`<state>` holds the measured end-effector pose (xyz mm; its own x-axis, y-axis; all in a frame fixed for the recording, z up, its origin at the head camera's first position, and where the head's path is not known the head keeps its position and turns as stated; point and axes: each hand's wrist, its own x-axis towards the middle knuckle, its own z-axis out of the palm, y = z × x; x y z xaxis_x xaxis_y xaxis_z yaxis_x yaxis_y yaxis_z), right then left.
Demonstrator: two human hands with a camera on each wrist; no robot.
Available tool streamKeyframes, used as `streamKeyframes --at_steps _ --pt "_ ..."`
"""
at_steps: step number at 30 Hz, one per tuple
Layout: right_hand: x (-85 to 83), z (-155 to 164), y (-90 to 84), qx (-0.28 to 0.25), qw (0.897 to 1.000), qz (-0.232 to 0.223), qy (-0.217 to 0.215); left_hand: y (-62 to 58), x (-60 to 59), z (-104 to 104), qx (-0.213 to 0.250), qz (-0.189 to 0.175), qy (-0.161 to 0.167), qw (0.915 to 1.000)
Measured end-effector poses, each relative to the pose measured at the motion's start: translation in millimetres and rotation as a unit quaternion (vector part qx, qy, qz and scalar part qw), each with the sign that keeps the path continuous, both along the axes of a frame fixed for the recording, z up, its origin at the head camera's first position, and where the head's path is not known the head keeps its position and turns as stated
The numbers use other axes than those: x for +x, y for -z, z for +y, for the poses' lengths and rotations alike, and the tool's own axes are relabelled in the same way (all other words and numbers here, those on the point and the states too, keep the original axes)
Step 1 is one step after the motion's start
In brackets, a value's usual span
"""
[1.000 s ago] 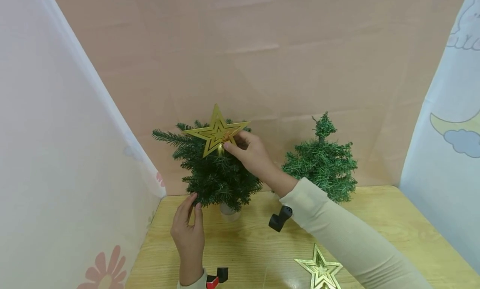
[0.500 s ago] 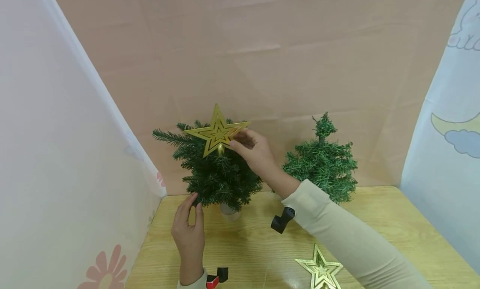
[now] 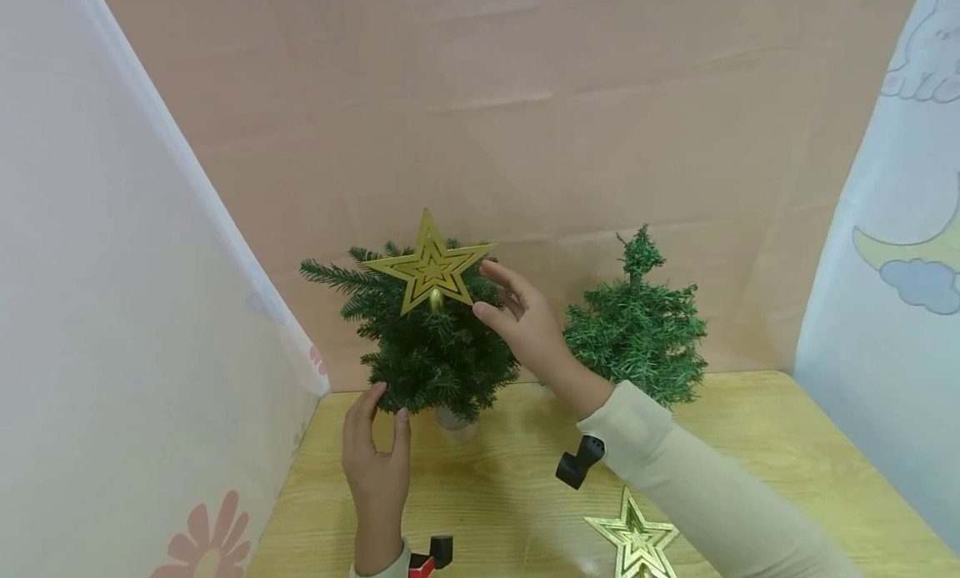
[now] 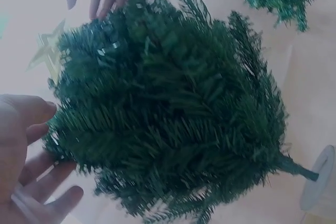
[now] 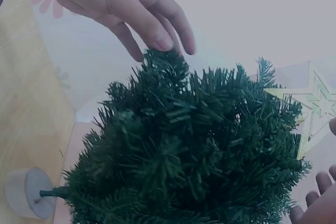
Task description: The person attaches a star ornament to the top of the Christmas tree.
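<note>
A gold five-pointed star tree topper (image 3: pixel 431 267) sits upright at the top of the left Christmas tree (image 3: pixel 450 353), its small gold socket down among the needles. Just off the star's right points is my right hand (image 3: pixel 528 320), fingers and thumb spread apart with nothing between them. My left hand (image 3: pixel 377 457) is at the tree's lower left edge, fingers and thumb loosely extended on either side of a branch tip. In the right wrist view the left fingertips (image 5: pixel 164 43) touch that tip. The tree's round pale base (image 5: pixel 30 192) shows there too.
A second, brighter green Christmas tree (image 3: pixel 637 336) stands to the right, partly behind the right forearm. Another gold star (image 3: pixel 636 538) lies on the wooden table (image 3: pixel 510 495) near the front edge. A cloth backdrop (image 3: pixel 480 103) rises behind the trees.
My right hand has let go of the star and drawn back slightly to the right and down. The star stays on the treetop. My left hand has barely moved, its fingers slightly wider apart.
</note>
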<state>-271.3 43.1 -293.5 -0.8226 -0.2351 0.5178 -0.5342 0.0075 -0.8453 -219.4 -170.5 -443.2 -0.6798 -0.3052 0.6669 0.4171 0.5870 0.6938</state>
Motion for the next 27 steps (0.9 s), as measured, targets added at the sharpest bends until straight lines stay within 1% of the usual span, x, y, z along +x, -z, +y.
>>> streamKeyframes --at_steps 2,5,10,14,17,19,21,22,24,27 --pt "5.4 0.5 2.2 0.000 1.000 -0.015 -0.002 -2.9 4.9 0.6 0.004 -0.008 0.002 1.0000" --pt "13.8 2.2 4.5 -0.004 1.000 -0.025 0.002 -8.5 12.6 3.5 0.013 -0.015 0.001 0.9998" --pt "29.7 8.7 9.0 -0.011 0.999 -0.040 0.018 -23.5 26.4 14.4 0.040 0.002 0.012 0.9991" --pt "43.0 14.6 15.3 -0.015 0.998 -0.056 0.020 -40.3 38.2 26.9 0.036 0.047 0.034 0.9976" --pt "53.0 20.5 20.9 -0.021 0.998 -0.063 0.021 -54.4 44.7 37.2 0.019 0.092 0.068 0.9933" --pt "59.7 25.7 26.3 -0.028 0.997 -0.067 0.021 -61.1 47.2 43.7 0.004 0.112 0.091 0.9894" --pt "67.3 32.0 33.5 -0.027 0.997 -0.072 0.025 -62.6 49.1 49.1 -0.002 0.120 0.113 0.9864" --pt "70.6 35.2 38.3 -0.029 0.997 -0.070 0.025 -61.4 49.1 51.3 -0.003 0.122 0.124 0.9847" --pt "78.3 41.8 48.8 -0.030 0.996 -0.073 0.028 -55.2 48.6 55.3 -0.010 0.113 0.135 0.9843" --pt "89.3 51.5 64.2 -0.038 0.996 -0.076 0.026 -42.8 45.1 60.7 -0.016 0.095 0.152 0.9836"
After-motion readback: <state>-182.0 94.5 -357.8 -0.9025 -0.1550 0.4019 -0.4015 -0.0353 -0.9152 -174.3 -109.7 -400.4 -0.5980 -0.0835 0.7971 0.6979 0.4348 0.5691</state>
